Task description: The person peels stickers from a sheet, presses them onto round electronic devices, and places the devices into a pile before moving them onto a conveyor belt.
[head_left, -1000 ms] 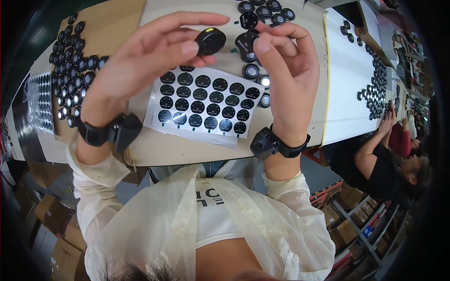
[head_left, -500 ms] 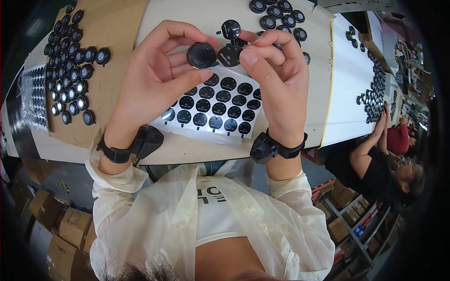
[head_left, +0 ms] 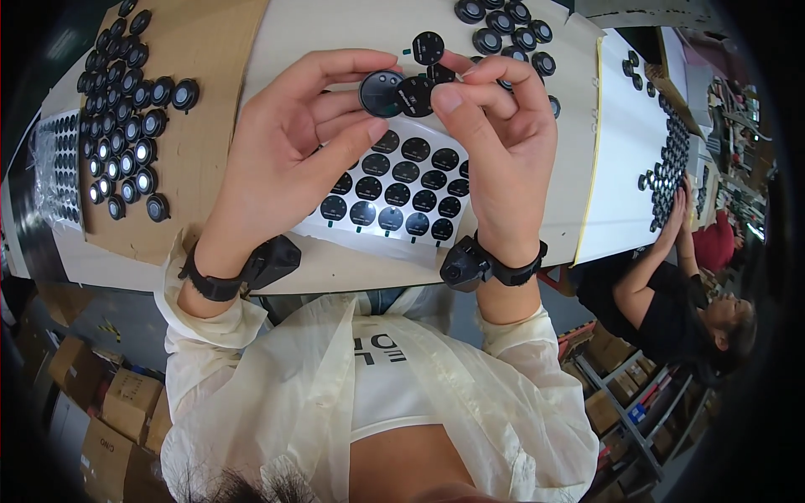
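My left hand (head_left: 306, 138) holds a round black cap-like part (head_left: 377, 95) by its rim, its glossy face with small holes turned up. Pinched between the thumb and fingers of my right hand (head_left: 503, 126) is a round black sticker (head_left: 415, 96), which overlaps the part's right edge in this view; whether they touch I cannot tell. Another round black sticker (head_left: 428, 48) with a small green tab shows just beyond my right fingertips, and a third is partly hidden there. Beneath both hands lies a white sheet (head_left: 377, 235) with rows of round black stickers.
Many black round parts (head_left: 126, 126) cover brown cardboard (head_left: 205, 126) on the left, beside another sticker sheet (head_left: 63, 168). More such parts (head_left: 524, 38) sit at the far right of my table. A co-worker (head_left: 654, 289) reaches toward round parts on a white surface (head_left: 616, 168).
My left hand has shifted right and turned the round part, so its glossy face shows. The part and sticker now overlap in view where a small gap showed before.
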`<state>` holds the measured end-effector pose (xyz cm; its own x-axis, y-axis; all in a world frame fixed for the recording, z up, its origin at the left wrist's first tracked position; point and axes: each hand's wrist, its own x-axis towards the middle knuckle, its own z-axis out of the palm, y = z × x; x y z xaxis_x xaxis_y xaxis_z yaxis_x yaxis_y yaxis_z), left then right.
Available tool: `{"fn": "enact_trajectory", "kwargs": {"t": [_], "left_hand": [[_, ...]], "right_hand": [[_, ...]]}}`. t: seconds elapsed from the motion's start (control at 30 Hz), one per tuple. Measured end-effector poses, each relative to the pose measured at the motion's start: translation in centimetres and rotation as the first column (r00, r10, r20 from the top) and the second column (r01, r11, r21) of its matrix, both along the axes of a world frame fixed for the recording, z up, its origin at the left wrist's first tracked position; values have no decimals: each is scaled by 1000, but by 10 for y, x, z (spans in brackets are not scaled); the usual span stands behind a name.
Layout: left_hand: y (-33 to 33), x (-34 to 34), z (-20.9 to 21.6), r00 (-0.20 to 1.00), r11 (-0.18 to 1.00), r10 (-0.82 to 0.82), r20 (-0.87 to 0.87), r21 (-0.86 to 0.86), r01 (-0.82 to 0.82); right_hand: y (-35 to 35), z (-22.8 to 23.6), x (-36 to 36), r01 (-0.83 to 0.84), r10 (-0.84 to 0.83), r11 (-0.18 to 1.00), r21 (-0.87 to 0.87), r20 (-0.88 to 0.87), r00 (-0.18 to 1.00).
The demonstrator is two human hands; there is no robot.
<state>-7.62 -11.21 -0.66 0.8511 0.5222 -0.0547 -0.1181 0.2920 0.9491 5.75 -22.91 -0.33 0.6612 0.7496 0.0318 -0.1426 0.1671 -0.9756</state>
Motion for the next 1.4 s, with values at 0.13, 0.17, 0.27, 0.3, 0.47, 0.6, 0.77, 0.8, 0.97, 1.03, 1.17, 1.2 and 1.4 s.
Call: {"fn": "enact_trajectory", "kwargs": {"t": [0.13, 0.17, 0.27, 0.3, 0.47, 0.6, 0.77, 0.8, 0.97, 1.03, 1.17, 1.2, 1.4], "left_hand": [[-1, 0, -3, 999, 990, 43, 24, 131, -46], [-2, 1, -3, 997, 985, 72, 23, 153, -74], [-2, 0, 1, 991, 972, 129, 23, 193, -131], [-2, 0, 3, 994, 968, 109, -6, 228, -105], [-2, -2, 5, 994, 952, 87, -69, 299, -63], [-2, -3, 5, 993, 947, 95, -71, 313, -68], [-3, -3, 6, 992, 934, 106, -75, 351, -73], [-3, -3, 6, 992, 934, 106, -76, 350, -73], [-4, -3, 6, 990, 931, 115, -84, 356, -78], [-4, -3, 5, 989, 927, 123, -86, 366, -83], [-4, -3, 3, 989, 929, 118, -85, 362, -80], [-4, -4, 3, 989, 929, 119, -86, 361, -80], [-6, -3, -1, 989, 929, 113, -94, 363, -72]], "right_hand": [[1, -2, -1, 7, -7, 1000, 19, 10, 1000], [2, -3, -2, 8, -9, 1000, 30, 8, 1000], [2, -3, -5, 1, -1, 1000, 22, 6, 1000], [2, -3, -6, -2, 1, 1000, 18, 5, 1000], [3, -4, -5, 26, -27, 1000, 9, 56, 998], [3, -4, -4, 18, -18, 1000, 5, 96, 995], [4, -3, -4, 8, -7, 1000, -4, 102, 995], [3, -3, -4, 13, -13, 1000, -6, 103, 995], [4, -4, -5, 18, -18, 1000, 5, 71, 997], [3, -5, -4, 10, -10, 1000, 1, 86, 996], [2, -6, 0, -13, 13, 1000, 3, 149, 989], [2, -8, 1, -20, 17, 1000, 14, 182, 983], [2, -10, 4, -22, 23, 1000, -5, 282, 959]]}}
